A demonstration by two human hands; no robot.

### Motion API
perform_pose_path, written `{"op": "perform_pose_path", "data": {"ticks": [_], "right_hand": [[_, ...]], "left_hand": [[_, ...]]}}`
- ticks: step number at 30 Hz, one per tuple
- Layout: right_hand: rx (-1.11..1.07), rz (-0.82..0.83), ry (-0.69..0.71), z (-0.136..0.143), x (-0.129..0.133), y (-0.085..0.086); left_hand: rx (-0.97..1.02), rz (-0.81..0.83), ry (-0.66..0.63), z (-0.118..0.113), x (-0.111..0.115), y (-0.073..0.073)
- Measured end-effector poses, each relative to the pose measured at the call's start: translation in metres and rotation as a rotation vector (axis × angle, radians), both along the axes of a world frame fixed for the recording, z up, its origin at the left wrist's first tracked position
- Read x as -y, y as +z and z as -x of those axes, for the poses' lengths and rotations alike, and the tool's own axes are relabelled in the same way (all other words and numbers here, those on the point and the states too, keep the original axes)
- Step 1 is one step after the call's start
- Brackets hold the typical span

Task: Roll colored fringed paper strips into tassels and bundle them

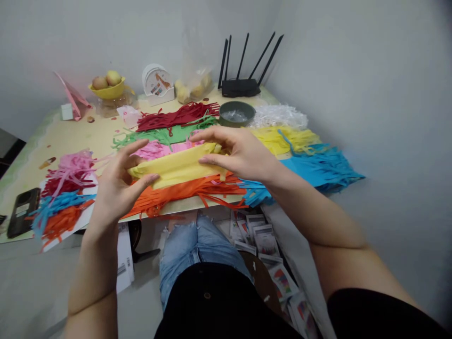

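Note:
A folded strip of yellow tissue paper [178, 165] is stretched between my hands above the near edge of the table. My left hand [118, 181] grips its left end, thumb in front and fingers behind. At the right end, my right hand [243, 151] holds the strip between thumb and fingers; some short fringe shows by the fingertips. Just beneath lies orange fringed tissue paper [190, 190]. Behind the strip are pink fringed paper [155, 149], green fringed paper [176, 135] and dark red fringed paper [176, 117], partly covered by my hands and the strip.
Blue fringed paper [310, 167], yellow fringed paper [286, 139] and white shreds [280, 117] lie right. Mixed tassels [68, 188] and a phone [24, 212] lie left. At the back stand a green bowl [236, 113], a router [240, 88] and a yellow fruit bowl [108, 91].

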State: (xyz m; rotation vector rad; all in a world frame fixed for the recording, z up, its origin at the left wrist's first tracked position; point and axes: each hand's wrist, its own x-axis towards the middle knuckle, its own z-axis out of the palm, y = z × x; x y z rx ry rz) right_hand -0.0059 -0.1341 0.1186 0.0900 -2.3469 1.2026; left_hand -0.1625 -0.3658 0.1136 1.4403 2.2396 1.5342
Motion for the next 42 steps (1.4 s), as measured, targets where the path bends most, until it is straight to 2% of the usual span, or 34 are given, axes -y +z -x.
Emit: {"op": "perform_pose_path", "data": {"ticks": [3,6,12,16,18,22,25,28,32,35,39,42], "right_hand": [[0.052,-0.001,-0.023,-0.001,0.0,0.001],[0.048,-0.007,-0.008,-0.002,0.0,0.001],[-0.047,0.026,0.057,-0.005,0.003,-0.007],[-0.042,0.187,0.094,-0.007,0.006,-0.012],[-0.034,0.247,0.087,-0.007,0.007,-0.013],[-0.044,0.306,0.038,-0.005,0.007,-0.015],[-0.063,0.338,0.063,-0.003,0.007,-0.016],[-0.049,0.27,0.04,-0.005,0.011,-0.014],[-0.114,0.061,-0.07,-0.009,0.018,-0.011],[-0.116,-0.041,-0.12,-0.011,0.022,-0.01],[-0.098,-0.04,-0.132,-0.011,0.021,-0.012],[-0.062,0.066,-0.085,-0.011,0.02,-0.013]], "left_hand": [[-0.026,0.088,-0.023,-0.002,0.0,0.005],[0.049,0.094,-0.056,-0.005,0.0,0.007],[0.238,-0.07,-0.018,-0.006,0.003,-0.004],[0.338,-0.171,-0.187,-0.004,0.006,-0.011],[0.308,-0.188,-0.229,-0.003,0.007,-0.012],[0.11,-0.181,-0.162,-0.006,0.011,-0.009],[-0.024,-0.171,-0.2,-0.008,0.012,-0.006],[-0.104,-0.174,-0.208,-0.011,0.011,-0.006],[-0.094,-0.193,-0.056,-0.018,0.008,-0.01],[-0.087,-0.101,0.036,-0.019,0.006,-0.011],[-0.164,0.004,0.059,-0.019,0.008,-0.008],[0.061,-0.031,-0.006,-0.019,0.011,-0.008]]}}
